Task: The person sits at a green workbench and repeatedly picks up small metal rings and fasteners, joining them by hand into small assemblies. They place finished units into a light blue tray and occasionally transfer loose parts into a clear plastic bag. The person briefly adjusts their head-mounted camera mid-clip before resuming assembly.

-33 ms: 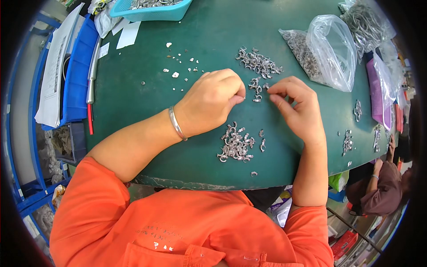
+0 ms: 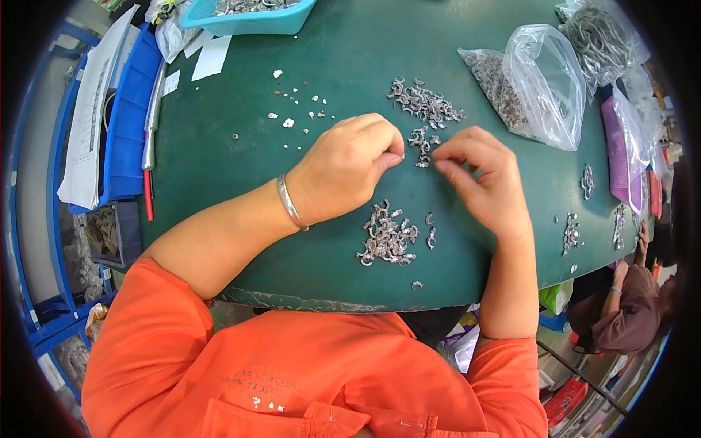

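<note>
My left hand (image 2: 349, 169), with a silver bangle at the wrist, is closed in a pinch. A tiny pale bit shows at its fingertips, too small to name. Just to the right, my right hand (image 2: 482, 174) is curled, thumb and forefinger nearly together; what they hold, if anything, I cannot make out. Between and just beyond the hands lies a small cluster of curved silvery metal pieces (image 2: 422, 146). Farther away is a larger pile of such pieces (image 2: 427, 104). Nearer to me, another pile of metal pieces (image 2: 387, 235) lies beside a few loose ones.
Small white crumbs (image 2: 288, 123) lie scattered on the green table (image 2: 321, 281). A turquoise basket (image 2: 252, 23) stands at the far left, a blue bin (image 2: 131, 124) at the left edge. A clear bag of parts (image 2: 537, 87) and a purple basket (image 2: 621, 157) are on the right; another person (image 2: 621, 314) sits beyond.
My right hand has shifted slightly left, toward my left hand and the small cluster. My left hand stays almost where it was, still pinched.
</note>
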Motion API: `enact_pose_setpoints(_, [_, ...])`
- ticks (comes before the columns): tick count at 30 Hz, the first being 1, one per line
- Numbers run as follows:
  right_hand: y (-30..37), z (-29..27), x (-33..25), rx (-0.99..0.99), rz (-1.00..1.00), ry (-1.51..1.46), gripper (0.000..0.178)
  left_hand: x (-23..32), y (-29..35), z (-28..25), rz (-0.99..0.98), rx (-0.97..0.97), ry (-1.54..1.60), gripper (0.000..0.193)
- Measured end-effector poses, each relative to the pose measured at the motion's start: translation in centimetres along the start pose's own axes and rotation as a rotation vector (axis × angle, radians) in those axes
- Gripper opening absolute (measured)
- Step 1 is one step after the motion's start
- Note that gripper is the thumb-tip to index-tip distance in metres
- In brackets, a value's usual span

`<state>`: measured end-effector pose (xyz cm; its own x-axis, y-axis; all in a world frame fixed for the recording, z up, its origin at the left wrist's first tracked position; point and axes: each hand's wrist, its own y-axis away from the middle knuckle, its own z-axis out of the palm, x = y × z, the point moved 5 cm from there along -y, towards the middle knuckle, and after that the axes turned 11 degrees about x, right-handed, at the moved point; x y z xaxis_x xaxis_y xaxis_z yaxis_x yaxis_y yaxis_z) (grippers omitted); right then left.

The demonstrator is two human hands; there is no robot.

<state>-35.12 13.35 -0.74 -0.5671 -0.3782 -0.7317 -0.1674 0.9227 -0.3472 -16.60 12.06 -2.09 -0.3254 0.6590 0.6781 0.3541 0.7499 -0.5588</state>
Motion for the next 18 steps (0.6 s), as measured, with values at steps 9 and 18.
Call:
enact_pose_setpoints(9, [0.2, 0.2, -0.4, -0.197, -0.003, -0.117, 0.009, 1.3, 0.1, -0.1, -0.012, -0.266, 0.335, 0.011])
enact_pose_setpoints(18, [0.3, 1.1, -0.4, -0.026, -0.14, 0.115, 0.011, -0.1, 0.1, 0.5, 0.083, -0.094, -0.197, 0.012])
